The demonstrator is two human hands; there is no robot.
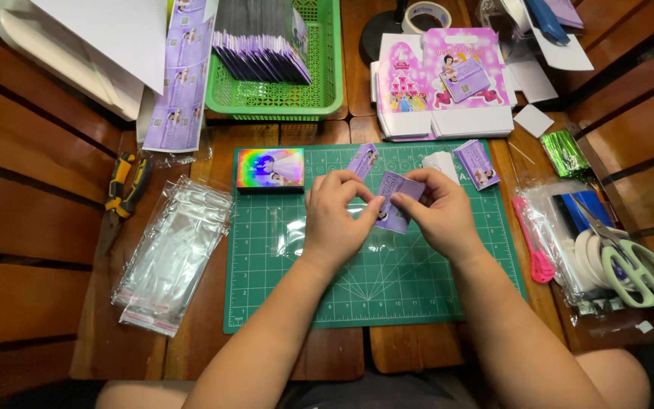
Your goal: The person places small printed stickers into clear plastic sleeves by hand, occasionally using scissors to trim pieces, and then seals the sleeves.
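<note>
Both my hands meet over a green cutting mat (387, 288). My left hand (336, 220) and my right hand (439, 213) together pinch a small purple printed card (395, 198), tilted, between thumbs and fingers. A clear plastic sleeve (297, 231) lies on the mat under my left hand. Another purple card (362, 160) sits just beyond my fingers. A small stack of purple cards (478, 163) rests at the mat's far right corner. A rainbow holographic card box (270, 168) lies at the mat's far left.
A pile of clear sleeves (172, 254) lies left of the mat, pliers (124, 185) beyond it. A green basket (327, 76) holds bagged cards. A pink printed box (444, 76) stands behind. Scissors (630, 257), tape rolls (590, 257) and a pink cutter (533, 238) lie right.
</note>
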